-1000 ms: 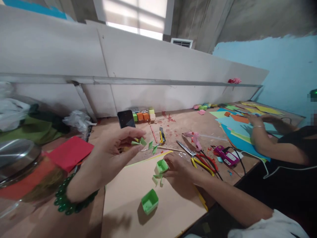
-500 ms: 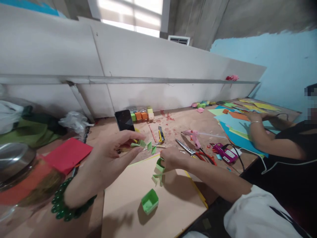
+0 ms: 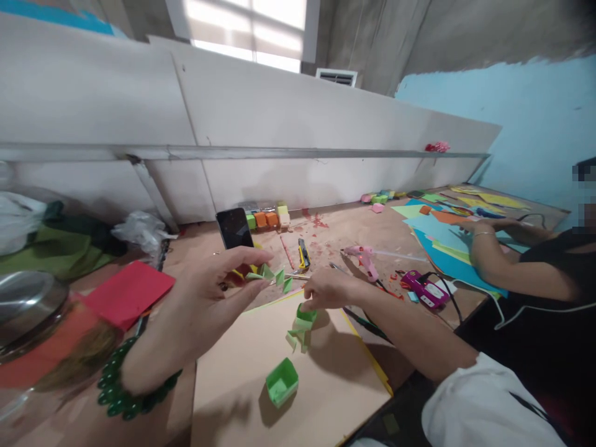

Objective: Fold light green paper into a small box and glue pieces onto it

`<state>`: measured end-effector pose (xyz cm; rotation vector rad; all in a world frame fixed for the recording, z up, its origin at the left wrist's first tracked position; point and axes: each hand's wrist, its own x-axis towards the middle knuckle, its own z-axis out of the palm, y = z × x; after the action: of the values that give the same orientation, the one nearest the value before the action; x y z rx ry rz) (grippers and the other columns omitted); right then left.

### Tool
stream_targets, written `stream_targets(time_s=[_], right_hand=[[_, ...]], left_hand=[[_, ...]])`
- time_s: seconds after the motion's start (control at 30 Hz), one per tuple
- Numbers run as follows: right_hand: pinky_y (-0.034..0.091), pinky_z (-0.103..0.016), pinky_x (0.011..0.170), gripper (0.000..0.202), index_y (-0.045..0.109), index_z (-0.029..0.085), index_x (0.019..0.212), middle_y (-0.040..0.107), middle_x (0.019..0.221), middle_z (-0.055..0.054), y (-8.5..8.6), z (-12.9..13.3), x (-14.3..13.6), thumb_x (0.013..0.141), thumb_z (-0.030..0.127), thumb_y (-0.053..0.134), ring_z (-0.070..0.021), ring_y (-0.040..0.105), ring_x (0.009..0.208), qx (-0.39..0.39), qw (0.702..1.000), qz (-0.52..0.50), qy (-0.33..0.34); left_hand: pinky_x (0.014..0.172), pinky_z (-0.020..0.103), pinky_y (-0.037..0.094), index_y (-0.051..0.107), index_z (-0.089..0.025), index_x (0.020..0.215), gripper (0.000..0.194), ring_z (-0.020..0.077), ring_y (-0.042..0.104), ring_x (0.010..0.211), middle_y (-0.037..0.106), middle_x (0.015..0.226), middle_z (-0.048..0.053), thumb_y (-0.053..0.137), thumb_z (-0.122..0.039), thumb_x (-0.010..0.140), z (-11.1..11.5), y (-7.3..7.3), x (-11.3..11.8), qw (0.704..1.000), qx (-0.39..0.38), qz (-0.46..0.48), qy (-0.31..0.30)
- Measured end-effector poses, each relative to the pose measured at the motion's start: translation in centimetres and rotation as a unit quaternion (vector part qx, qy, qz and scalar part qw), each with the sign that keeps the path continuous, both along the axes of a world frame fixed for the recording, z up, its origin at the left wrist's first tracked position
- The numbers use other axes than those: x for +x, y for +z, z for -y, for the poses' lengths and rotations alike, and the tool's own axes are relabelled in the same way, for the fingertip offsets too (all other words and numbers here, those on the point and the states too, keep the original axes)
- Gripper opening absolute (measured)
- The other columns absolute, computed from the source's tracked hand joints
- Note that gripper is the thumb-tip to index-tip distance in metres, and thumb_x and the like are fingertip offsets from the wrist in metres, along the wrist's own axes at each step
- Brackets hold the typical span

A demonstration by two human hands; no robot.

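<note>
My left hand (image 3: 218,292) pinches a strip of folded pale green paper (image 3: 279,279) between thumb and fingers, raised above the beige sheet (image 3: 233,385). My right hand (image 3: 328,288) has its fingers curled, and its fingertips are at the rim of a small green paper box (image 3: 306,316). That box sits upright on the sheet. Just in front of it is a cut, folded piece of light green paper (image 3: 298,340). Closer to me stands a second green paper box (image 3: 282,382), its open side up.
Beyond my hands lie a phone (image 3: 234,228), a box cutter (image 3: 303,254), a pink glue gun (image 3: 364,257) and a purple power strip (image 3: 424,288). A lidded jar (image 3: 32,310) and red paper (image 3: 130,292) are at left. A co-worker's arm (image 3: 493,254) is over coloured paper at right.
My right hand has risen slightly and shifted right. The green box at its fingertips has gone from tilted to upright. My left hand has hardly moved.
</note>
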<state>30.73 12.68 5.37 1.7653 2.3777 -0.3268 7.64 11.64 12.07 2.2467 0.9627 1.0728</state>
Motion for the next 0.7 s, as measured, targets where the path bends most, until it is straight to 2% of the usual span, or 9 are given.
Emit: stream_targets(time_s=[0.1, 0.2, 0.3, 0.37, 0.43, 0.5, 0.57, 0.63, 0.7], right_hand=[[0.041, -0.020, 0.062, 0.025, 0.074, 0.023, 0.089, 0.074, 0.087, -0.002, 0.8, -0.7, 1.4, 0.090, 0.030, 0.050, -0.0150, 0.066, 0.078, 0.014, 1.000, -0.028, -0.002], [0.043, -0.023, 0.069, 0.025, 0.072, 0.017, 0.092, 0.072, 0.094, -0.008, -0.1, -1.9, 1.8, 0.092, 0.021, 0.046, -0.0202, 0.066, 0.090, 0.033, 0.998, -0.025, -0.043], [0.049, -0.029, 0.076, 0.018, 0.068, 0.014, 0.098, 0.067, 0.103, -0.012, -2.2, -3.0, 1.5, 0.091, 0.025, 0.056, -0.0227, 0.065, 0.094, 0.014, 0.997, -0.017, -0.076], [0.053, -0.037, 0.082, 0.027, 0.060, 0.015, 0.114, 0.061, 0.115, -0.010, -3.3, -3.4, 1.2, 0.092, 0.031, 0.057, -0.0216, 0.062, 0.098, 0.007, 0.996, -0.022, -0.084], [0.053, -0.042, 0.084, 0.034, 0.054, 0.016, 0.121, 0.057, 0.120, -0.009, -3.7, -3.4, 1.2, 0.092, 0.034, 0.057, -0.0210, 0.061, 0.101, 0.022, 0.995, -0.034, -0.086], [0.052, -0.038, 0.084, 0.025, 0.059, 0.014, 0.113, 0.060, 0.115, -0.010, -3.2, -3.0, 1.4, 0.092, 0.028, 0.056, -0.0212, 0.061, 0.099, 0.062, 0.993, -0.052, -0.089], [0.049, -0.032, 0.084, 0.014, 0.064, 0.013, 0.097, 0.063, 0.105, -0.011, -1.9, -2.4, 1.8, 0.091, 0.017, 0.051, -0.0210, 0.061, 0.096, 0.118, 0.985, -0.074, -0.103], [0.046, -0.029, 0.081, 0.019, 0.061, 0.013, 0.094, 0.064, 0.099, -0.010, -0.4, -1.3, 2.5, 0.087, 0.008, 0.044, -0.0203, 0.061, 0.094, 0.176, 0.971, -0.098, -0.128], [0.045, -0.027, 0.071, 0.017, 0.057, 0.014, 0.094, 0.064, 0.086, -0.007, 0.8, 0.2, 3.3, 0.082, 0.009, 0.046, -0.0179, 0.061, 0.080, 0.207, 0.959, -0.119, -0.155]], left_hand=[[0.055, 0.022, 0.053, 0.072, -0.023, 0.096, 0.025, 0.0179, 0.066, 0.068, 0.074, 0.084, 0.004, 0.062, -0.034, 0.076, -0.3, -0.2, 0.0, 1.000, -0.003, -0.002, -0.004], [0.064, 0.025, 0.056, 0.071, -0.023, 0.095, 0.022, 0.0195, 0.068, 0.077, 0.073, 0.089, 0.005, 0.061, -0.032, 0.077, -0.9, -0.8, 0.2, 1.000, -0.014, -0.010, -0.019], [0.071, 0.027, 0.057, 0.070, -0.021, 0.093, 0.019, 0.0193, 0.068, 0.081, 0.072, 0.090, 0.005, 0.060, -0.031, 0.079, -1.5, -1.5, 0.6, 0.998, -0.032, -0.016, -0.044], [0.072, 0.028, 0.057, 0.070, -0.020, 0.093, 0.020, 0.0189, 0.067, 0.080, 0.072, 0.090, 0.006, 0.060, -0.030, 0.079, -1.7, -1.9, 0.9, 0.997, -0.039, -0.020, -0.057], [0.069, 0.028, 0.057, 0.069, -0.019, 0.093, 0.020, 0.0180, 0.067, 0.076, 0.072, 0.088, 0.006, 0.059, -0.029, 0.079, -1.9, -2.2, 1.3, 0.997, -0.047, -0.026, -0.064], [0.066, 0.027, 0.056, 0.068, -0.019, 0.092, 0.019, 0.0169, 0.066, 0.072, 0.071, 0.085, 0.005, 0.059, -0.029, 0.079, -2.0, -2.6, 1.8, 0.995, -0.058, -0.034, -0.077], [0.063, 0.025, 0.054, 0.067, -0.018, 0.089, 0.018, 0.0163, 0.065, 0.071, 0.070, 0.082, 0.004, 0.058, -0.030, 0.079, -2.1, -2.9, 2.3, 0.992, -0.066, -0.049, -0.096], [0.063, 0.025, 0.053, 0.067, -0.018, 0.086, 0.016, 0.0159, 0.065, 0.070, 0.070, 0.080, 0.004, 0.057, -0.029, 0.080, -2.1, -3.2, 2.8, 0.989, -0.066, -0.070, -0.114], [0.063, 0.025, 0.052, 0.067, -0.019, 0.085, 0.014, 0.0155, 0.064, 0.070, 0.069, 0.079, 0.003, 0.055, -0.025, 0.080, -2.0, -3.7, 3.4, 0.986, -0.067, -0.093, -0.123]])
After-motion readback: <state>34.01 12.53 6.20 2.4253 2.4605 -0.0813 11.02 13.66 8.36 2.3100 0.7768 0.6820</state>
